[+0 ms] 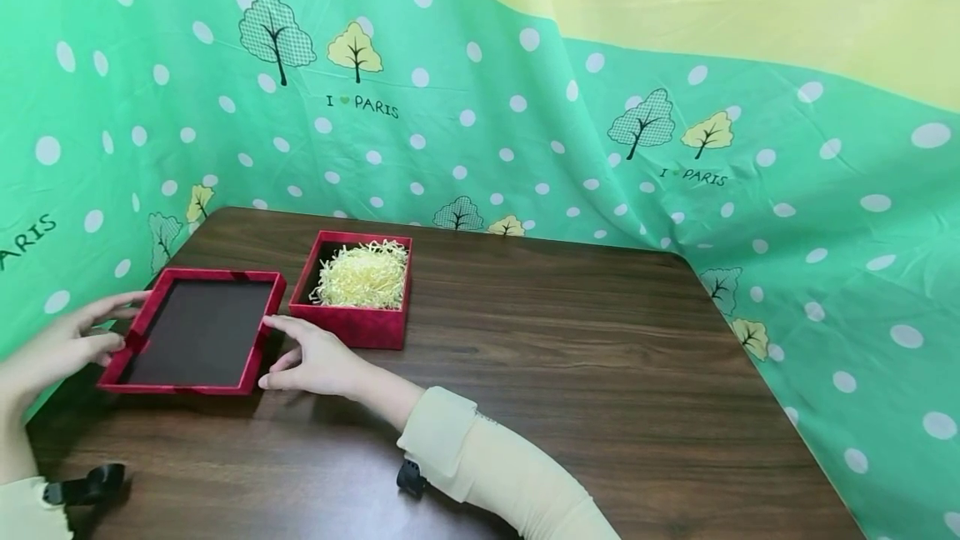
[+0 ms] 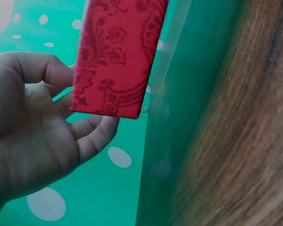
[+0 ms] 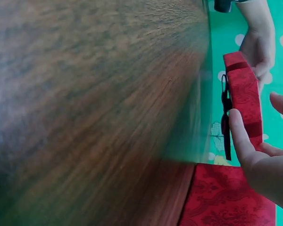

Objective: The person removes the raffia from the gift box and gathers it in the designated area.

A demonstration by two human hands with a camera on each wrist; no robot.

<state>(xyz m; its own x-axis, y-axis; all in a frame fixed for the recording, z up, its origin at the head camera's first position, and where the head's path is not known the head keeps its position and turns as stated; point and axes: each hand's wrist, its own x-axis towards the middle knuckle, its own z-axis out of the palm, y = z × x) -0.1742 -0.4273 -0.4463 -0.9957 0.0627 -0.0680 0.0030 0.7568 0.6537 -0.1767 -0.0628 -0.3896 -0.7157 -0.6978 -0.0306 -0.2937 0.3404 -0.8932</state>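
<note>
A red patterned box lid (image 1: 198,332) is held upside down over the table at the left, its dark inside facing up. My left hand (image 1: 63,352) grips its left side; in the left wrist view its fingers lie around the lid's red side wall (image 2: 118,61). At the right side, my right hand (image 1: 315,361) holds the lid between fingertips at its rim and near corner. A dark ribbon bow (image 3: 226,106) hangs from the lid's underside in the right wrist view. Just right of the lid stands the open red box (image 1: 352,327), filled with pale yellow shredded paper (image 1: 363,277).
The dark wood table (image 1: 570,373) stretches to the right and front. A green and yellow cloth (image 1: 480,140) with dots and trees hangs around its back and sides. Both wrists wear black straps, the left one (image 1: 86,486) showing over the table's front left.
</note>
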